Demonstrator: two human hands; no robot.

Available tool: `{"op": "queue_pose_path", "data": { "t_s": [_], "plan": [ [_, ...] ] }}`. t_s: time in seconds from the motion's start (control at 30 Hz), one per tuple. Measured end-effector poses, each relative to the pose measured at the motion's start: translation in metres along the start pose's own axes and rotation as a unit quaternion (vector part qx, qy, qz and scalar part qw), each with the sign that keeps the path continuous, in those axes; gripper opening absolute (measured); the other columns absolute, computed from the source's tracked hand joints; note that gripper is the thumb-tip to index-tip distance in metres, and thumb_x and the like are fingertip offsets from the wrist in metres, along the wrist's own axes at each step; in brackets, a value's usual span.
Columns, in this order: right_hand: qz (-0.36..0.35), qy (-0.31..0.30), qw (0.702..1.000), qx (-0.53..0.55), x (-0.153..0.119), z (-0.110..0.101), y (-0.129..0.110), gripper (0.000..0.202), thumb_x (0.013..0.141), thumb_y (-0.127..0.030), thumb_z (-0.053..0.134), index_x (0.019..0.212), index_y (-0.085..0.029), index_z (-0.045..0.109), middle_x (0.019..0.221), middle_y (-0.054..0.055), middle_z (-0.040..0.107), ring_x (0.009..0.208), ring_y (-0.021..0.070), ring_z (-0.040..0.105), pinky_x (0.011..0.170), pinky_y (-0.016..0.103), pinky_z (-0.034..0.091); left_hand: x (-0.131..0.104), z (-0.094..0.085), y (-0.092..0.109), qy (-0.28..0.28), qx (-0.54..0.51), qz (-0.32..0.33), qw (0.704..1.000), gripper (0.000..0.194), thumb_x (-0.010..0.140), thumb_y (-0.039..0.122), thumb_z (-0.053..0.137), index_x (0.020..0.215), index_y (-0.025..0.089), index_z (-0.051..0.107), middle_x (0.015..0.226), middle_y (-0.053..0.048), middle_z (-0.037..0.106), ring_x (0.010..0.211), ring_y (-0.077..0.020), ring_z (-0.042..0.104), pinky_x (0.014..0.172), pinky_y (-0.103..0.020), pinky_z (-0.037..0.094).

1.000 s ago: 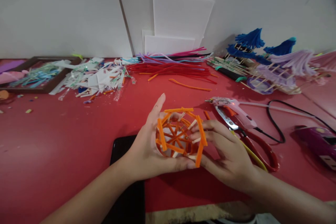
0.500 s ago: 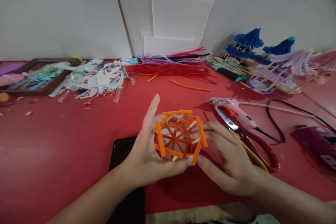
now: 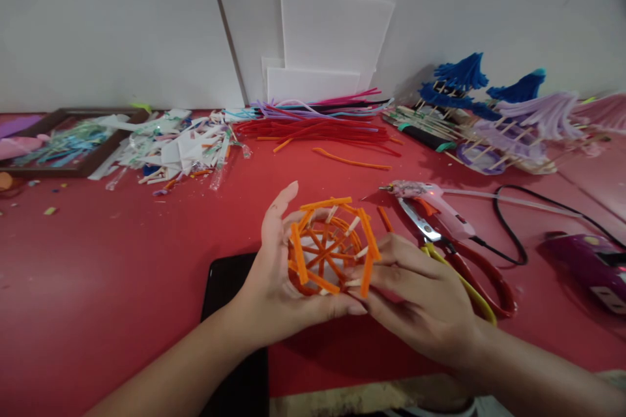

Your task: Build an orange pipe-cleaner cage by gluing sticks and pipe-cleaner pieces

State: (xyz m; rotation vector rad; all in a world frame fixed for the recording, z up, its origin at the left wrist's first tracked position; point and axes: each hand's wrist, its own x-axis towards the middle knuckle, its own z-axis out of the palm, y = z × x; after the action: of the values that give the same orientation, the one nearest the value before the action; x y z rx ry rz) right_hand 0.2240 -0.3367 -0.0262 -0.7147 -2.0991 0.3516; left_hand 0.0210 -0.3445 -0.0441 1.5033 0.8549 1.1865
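Between my hands is a small round basket-like frame (image 3: 323, 254) made of orange pipe cleaners and pale wooden sticks, its open side facing up at me. Orange strips cross like spokes inside it, and short straight ones line the rim. My left hand (image 3: 281, 280) wraps round its left side, thumb along the near edge. The fingers of my right hand (image 3: 411, 287) pinch the near right side, at a stick and an orange strip. My right fingertips are partly hidden behind the strips.
Right of my hands lie a pink glue gun (image 3: 435, 205), red-and-yellow-handled pliers or cutters (image 3: 482, 283) and a purple device (image 3: 587, 267). A black phone-like slab (image 3: 239, 365) is under my left wrist. Behind are pipe cleaners (image 3: 313, 130), scraps (image 3: 186, 150) and blue and lilac roofed models (image 3: 518, 111).
The orange frame has tipped and turned slightly. My right hand has slid down and a little left, its fingers lower on the frame's near right side; my left hand keeps its hold.
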Motion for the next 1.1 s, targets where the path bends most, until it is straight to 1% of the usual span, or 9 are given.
{"op": "queue_pose_path", "data": {
  "t_s": [0.2,0.37,0.57,0.67,0.87,0.9,0.97,1.03,1.1],
  "plan": [
    [0.013,0.022,0.999,-0.022,0.000,0.003,-0.003,0.009,0.089,-0.015,0.063,0.087,-0.021,0.069,0.072,0.002,0.069,0.063,0.0132,0.065,0.056,0.023,0.058,0.000,0.000,0.000,-0.009,0.095,0.037,0.995,0.118,0.067,0.041,0.088,0.150,0.037,0.004,0.140,-0.015,0.054,0.130,-0.0345,0.058,0.113,-0.057,0.045],
    [0.022,0.019,0.999,-0.024,0.000,0.002,-0.002,0.014,0.089,-0.013,0.058,0.081,-0.020,0.067,0.070,0.002,0.067,0.062,0.0124,0.065,0.058,0.021,0.059,-0.001,0.002,-0.002,0.001,0.113,0.034,0.993,0.100,0.075,0.035,0.084,0.145,0.040,0.012,0.142,-0.015,0.047,0.121,-0.0328,0.063,0.097,-0.050,0.058],
    [0.021,0.005,0.999,0.044,0.001,0.001,-0.004,0.022,0.086,-0.005,0.053,0.090,-0.019,0.069,0.075,0.004,0.069,0.067,0.0128,0.067,0.063,0.021,0.059,0.000,0.006,-0.001,0.033,0.002,0.011,0.999,0.103,0.071,0.024,0.086,0.142,0.036,0.012,0.130,-0.009,0.059,0.112,-0.0257,0.069,0.101,-0.048,0.056],
    [0.015,0.004,0.998,0.054,0.002,0.000,-0.008,0.025,0.084,-0.003,0.052,0.094,-0.019,0.068,0.077,0.004,0.070,0.070,0.0142,0.067,0.066,0.024,0.059,0.003,0.008,0.001,0.022,0.024,0.033,0.999,0.094,0.074,0.020,0.082,0.138,0.035,0.015,0.119,-0.006,0.066,0.110,-0.0255,0.070,0.103,-0.049,0.054],
    [0.023,0.035,0.994,-0.101,0.002,-0.035,0.010,0.015,0.082,-0.008,0.051,0.079,-0.021,0.060,0.068,0.002,0.064,0.063,0.0141,0.063,0.060,0.027,0.052,0.002,0.007,0.004,0.044,0.048,0.043,0.997,0.095,0.073,0.015,0.079,0.139,0.035,0.014,0.120,-0.007,0.065,0.105,-0.0257,0.073,0.099,-0.048,0.058],
    [0.055,0.045,0.984,-0.163,0.002,-0.046,0.019,0.015,0.084,-0.011,0.052,0.075,-0.022,0.057,0.067,0.002,0.064,0.061,0.0139,0.062,0.060,0.027,0.049,0.001,0.006,0.004,0.040,0.043,0.043,0.997,0.094,0.073,0.015,0.079,0.138,0.036,0.015,0.120,-0.007,0.065,0.105,-0.0258,0.073,0.098,-0.048,0.059],
    [0.206,0.029,0.933,-0.295,0.000,-0.066,0.039,0.011,0.086,-0.023,0.055,0.076,-0.021,0.060,0.070,0.005,0.067,0.061,0.0169,0.061,0.058,0.030,0.045,0.000,0.005,0.005,0.032,0.029,0.041,0.998,0.091,0.073,0.015,0.079,0.137,0.037,0.017,0.121,-0.006,0.064,0.104,-0.0264,0.074,0.097,-0.049,0.060],
    [0.334,-0.057,0.861,-0.380,-0.002,-0.079,0.057,0.019,0.083,-0.038,0.058,0.079,-0.020,0.060,0.073,0.009,0.068,0.060,0.0209,0.060,0.056,0.033,0.042,0.000,0.004,0.005,0.036,0.021,0.043,0.998,0.092,0.073,0.015,0.079,0.137,0.037,0.017,0.125,-0.007,0.062,0.104,-0.0273,0.074,0.094,-0.050,0.062],
    [0.412,-0.183,0.805,-0.386,-0.004,-0.085,0.069,0.026,0.086,-0.043,0.052,0.069,-0.023,0.055,0.071,0.010,0.067,0.061,0.0232,0.060,0.056,0.034,0.039,0.002,0.002,0.003,0.044,0.045,0.068,0.996,0.096,0.072,0.016,0.079,0.140,0.035,0.014,0.126,-0.010,0.060,0.105,-0.0278,0.073,0.092,-0.049,0.062]
  ]
}}
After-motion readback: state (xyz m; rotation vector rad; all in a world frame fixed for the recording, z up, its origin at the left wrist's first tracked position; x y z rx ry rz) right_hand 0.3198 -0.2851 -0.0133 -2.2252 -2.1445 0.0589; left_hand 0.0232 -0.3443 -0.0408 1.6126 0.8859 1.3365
